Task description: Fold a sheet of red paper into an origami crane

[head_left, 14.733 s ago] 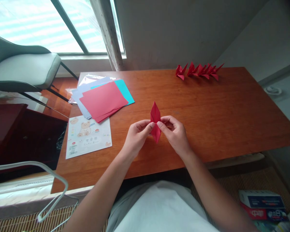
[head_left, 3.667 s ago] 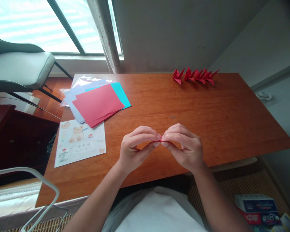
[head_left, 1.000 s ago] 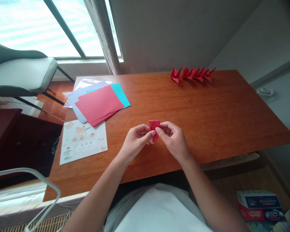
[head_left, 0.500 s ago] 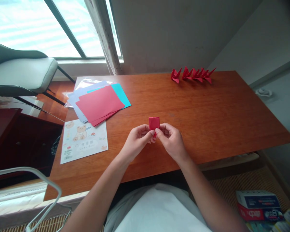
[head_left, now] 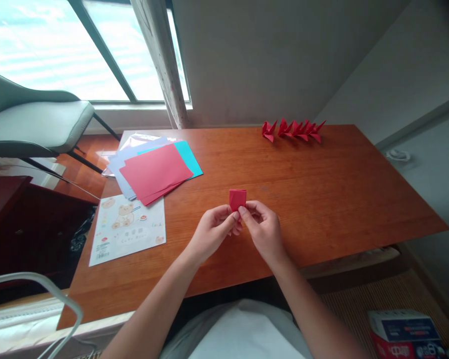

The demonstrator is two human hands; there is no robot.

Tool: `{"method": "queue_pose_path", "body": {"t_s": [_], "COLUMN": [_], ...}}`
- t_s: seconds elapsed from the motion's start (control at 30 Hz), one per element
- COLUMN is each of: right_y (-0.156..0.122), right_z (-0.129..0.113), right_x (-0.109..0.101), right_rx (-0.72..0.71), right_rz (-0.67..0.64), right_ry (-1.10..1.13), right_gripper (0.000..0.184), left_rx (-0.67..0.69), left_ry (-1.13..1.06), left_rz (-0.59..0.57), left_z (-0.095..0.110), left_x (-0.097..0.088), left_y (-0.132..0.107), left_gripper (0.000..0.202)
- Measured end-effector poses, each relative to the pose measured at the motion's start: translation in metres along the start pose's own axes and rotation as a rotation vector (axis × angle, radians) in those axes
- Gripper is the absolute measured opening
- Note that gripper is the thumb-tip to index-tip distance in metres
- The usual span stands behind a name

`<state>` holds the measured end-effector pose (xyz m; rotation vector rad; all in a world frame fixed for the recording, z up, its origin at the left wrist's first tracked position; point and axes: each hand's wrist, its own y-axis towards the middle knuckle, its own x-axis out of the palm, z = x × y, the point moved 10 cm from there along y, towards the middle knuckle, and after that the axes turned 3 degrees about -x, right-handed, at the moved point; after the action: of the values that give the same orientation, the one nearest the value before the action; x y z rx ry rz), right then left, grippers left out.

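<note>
A small piece of folded red paper (head_left: 237, 198) is held upright over the near middle of the wooden table (head_left: 333, 199). My left hand (head_left: 217, 225) pinches its lower left side, thumb in front. From the other side, my right hand (head_left: 261, 223) grips the lower right corner between thumb and fingers. Both thumbs nearly meet at the paper's bottom edge, and its lower part is hidden behind them. Along the far edge stands a row of several red origami cranes (head_left: 292, 130).
Red paper sheets (head_left: 157, 169) lie over blue and lilac ones at the table's left. A white sheet with a bear picture (head_left: 129, 229) is nearer me. A chair (head_left: 41, 124) stands by the window, and boxes (head_left: 406, 329) sit low at right.
The whole view has shifted, so the table sits slightly lower in the picture. Both hands still hold the folded paper, which shows a little more above the thumbs.
</note>
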<state>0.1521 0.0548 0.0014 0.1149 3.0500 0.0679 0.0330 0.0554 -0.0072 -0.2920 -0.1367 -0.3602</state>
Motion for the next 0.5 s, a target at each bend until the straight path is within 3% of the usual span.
{"method": "queue_pose_path", "body": {"t_s": [0.1,0.3,0.5], "right_y": [0.001,0.001,0.006], "right_z": [0.001,0.019,0.007], "right_x": [0.003,0.019,0.015], "right_rx": [0.009,0.219,0.080], "right_rz": [-0.017,-0.082,-0.116], "right_ry": [0.023,0.413,0.250], "right_gripper": [0.018,0.018,0.027], "left_rx": [-0.005,0.037,0.016], "left_ry": [-0.013,-0.017,-0.002], "left_rz": [-0.016,0.010,0.041], "left_z": [0.000,0.005,-0.003], "left_x": [0.001,-0.002,-0.007], "left_y": [0.000,-0.001,-0.001], "left_gripper": [0.035,0.038,0.042]}}
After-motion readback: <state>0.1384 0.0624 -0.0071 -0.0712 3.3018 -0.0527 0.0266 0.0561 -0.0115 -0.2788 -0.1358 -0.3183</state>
